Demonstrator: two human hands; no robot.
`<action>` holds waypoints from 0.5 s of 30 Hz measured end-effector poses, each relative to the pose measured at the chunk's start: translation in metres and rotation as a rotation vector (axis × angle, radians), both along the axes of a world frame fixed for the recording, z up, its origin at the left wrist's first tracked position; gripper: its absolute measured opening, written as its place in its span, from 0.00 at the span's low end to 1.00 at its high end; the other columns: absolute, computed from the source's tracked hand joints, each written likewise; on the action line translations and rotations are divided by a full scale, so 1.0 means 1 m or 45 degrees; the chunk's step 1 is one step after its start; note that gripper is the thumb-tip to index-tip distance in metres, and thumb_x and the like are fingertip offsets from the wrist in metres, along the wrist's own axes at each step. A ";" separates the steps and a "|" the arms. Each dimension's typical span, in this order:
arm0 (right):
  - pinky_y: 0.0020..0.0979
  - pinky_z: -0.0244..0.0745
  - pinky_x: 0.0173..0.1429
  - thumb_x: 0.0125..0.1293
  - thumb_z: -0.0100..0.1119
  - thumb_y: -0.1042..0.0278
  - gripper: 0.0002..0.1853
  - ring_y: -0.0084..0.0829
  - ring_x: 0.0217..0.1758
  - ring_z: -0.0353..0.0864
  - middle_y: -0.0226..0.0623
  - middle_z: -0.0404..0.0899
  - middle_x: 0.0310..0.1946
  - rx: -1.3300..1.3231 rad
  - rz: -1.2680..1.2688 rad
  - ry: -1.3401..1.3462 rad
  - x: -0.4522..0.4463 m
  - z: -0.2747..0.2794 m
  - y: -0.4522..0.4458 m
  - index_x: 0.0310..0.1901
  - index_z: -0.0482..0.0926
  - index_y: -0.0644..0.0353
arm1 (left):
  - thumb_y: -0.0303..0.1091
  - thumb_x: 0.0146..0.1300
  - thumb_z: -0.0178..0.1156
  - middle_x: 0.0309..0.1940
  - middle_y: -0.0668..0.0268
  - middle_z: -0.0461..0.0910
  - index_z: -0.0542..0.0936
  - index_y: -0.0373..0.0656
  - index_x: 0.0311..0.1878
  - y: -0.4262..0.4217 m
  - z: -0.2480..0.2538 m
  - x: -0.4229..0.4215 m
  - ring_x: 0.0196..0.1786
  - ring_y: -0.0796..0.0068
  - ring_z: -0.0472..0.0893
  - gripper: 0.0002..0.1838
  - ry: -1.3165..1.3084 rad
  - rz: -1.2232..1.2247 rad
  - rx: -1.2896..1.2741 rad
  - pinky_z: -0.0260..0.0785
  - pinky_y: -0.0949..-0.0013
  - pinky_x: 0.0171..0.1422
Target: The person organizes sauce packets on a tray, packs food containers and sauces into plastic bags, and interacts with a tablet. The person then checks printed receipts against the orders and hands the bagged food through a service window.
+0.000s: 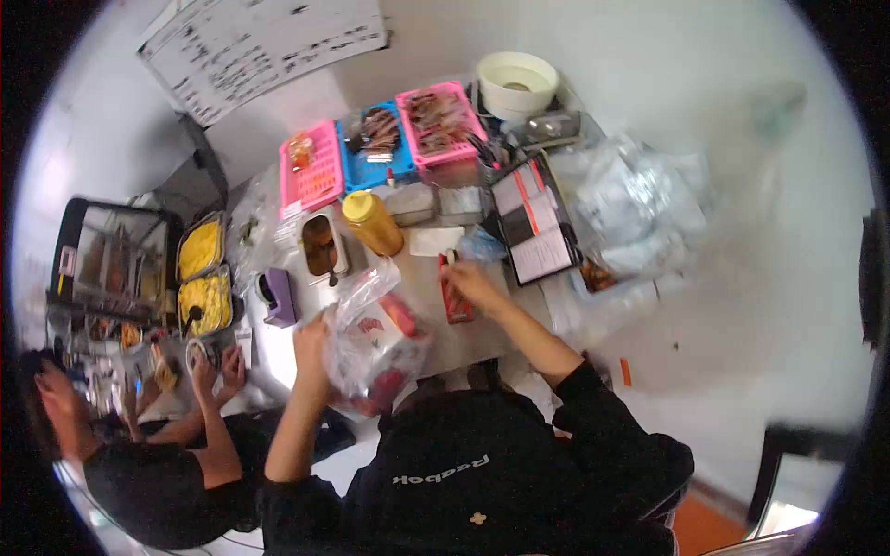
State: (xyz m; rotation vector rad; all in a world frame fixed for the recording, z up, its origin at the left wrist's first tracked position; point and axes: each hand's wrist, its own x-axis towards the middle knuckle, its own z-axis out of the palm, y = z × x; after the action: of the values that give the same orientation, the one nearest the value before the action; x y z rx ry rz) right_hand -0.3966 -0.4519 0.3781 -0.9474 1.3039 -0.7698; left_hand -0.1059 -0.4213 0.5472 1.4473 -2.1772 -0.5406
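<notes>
My left hand (313, 345) is closed on the side of a clear plastic bag (362, 357), which holds a white package with red print and some red items. The bag hangs at the near edge of the metal table (426, 347). My right hand (468, 281) is over a narrow red box (456, 301) lying on the table; its fingers are bent at the box's far end, and what they grip, if anything, is too small to make out. Beyond that hand lie a white paper (437, 242) and a bluish plastic wrap (482, 245).
A yellow-capped bottle (373, 222), a sauce tray (322, 248) and a purple dispenser (277, 297) stand on the left. Pink basket (315, 167) and blue basket (373, 144) are behind. An open black folder (535, 218) lies right. Co-workers' hands (215, 369) are at left.
</notes>
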 end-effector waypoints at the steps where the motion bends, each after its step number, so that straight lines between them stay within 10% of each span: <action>1: 0.35 0.75 0.40 0.64 0.54 0.63 0.11 0.32 0.33 0.82 0.36 0.82 0.29 -0.361 -0.144 0.330 -0.013 -0.013 -0.031 0.39 0.82 0.59 | 0.37 0.55 0.59 0.23 0.54 0.74 0.75 0.38 0.35 0.010 -0.018 0.007 0.28 0.50 0.75 0.12 -0.141 0.008 0.010 0.67 0.53 0.33; 5: 0.36 0.75 0.38 0.54 0.56 0.72 0.06 0.42 0.31 0.82 0.46 0.81 0.26 -0.962 -0.297 1.038 -0.055 -0.041 -0.159 0.30 0.82 0.62 | 0.36 0.60 0.57 0.22 0.57 0.75 0.75 0.37 0.33 0.040 -0.120 0.051 0.21 0.58 0.74 0.11 -0.019 0.255 0.063 0.70 0.60 0.33; 8: 0.42 0.75 0.42 0.55 0.56 0.69 0.08 0.48 0.36 0.81 0.50 0.80 0.30 -1.066 -0.199 1.345 -0.050 -0.064 -0.206 0.33 0.83 0.60 | 0.43 0.67 0.53 0.20 0.63 0.75 0.75 0.35 0.33 0.057 -0.148 0.030 0.21 0.68 0.74 0.17 0.798 0.857 0.717 0.70 0.65 0.33; 15: 0.42 0.75 0.43 0.60 0.55 0.69 0.08 0.48 0.38 0.81 0.47 0.81 0.33 -1.005 -0.102 1.345 -0.042 -0.054 -0.222 0.36 0.82 0.61 | 0.43 0.68 0.53 0.35 0.65 0.80 0.75 0.37 0.52 0.071 -0.159 -0.002 0.41 0.74 0.80 0.19 1.246 0.992 0.566 0.71 0.69 0.51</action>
State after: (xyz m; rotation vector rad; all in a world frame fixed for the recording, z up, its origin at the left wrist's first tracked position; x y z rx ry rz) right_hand -0.4386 -0.6743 0.3237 -2.1278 1.9743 -0.8946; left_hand -0.1075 -0.3501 0.3882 1.5935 -0.6923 -1.1417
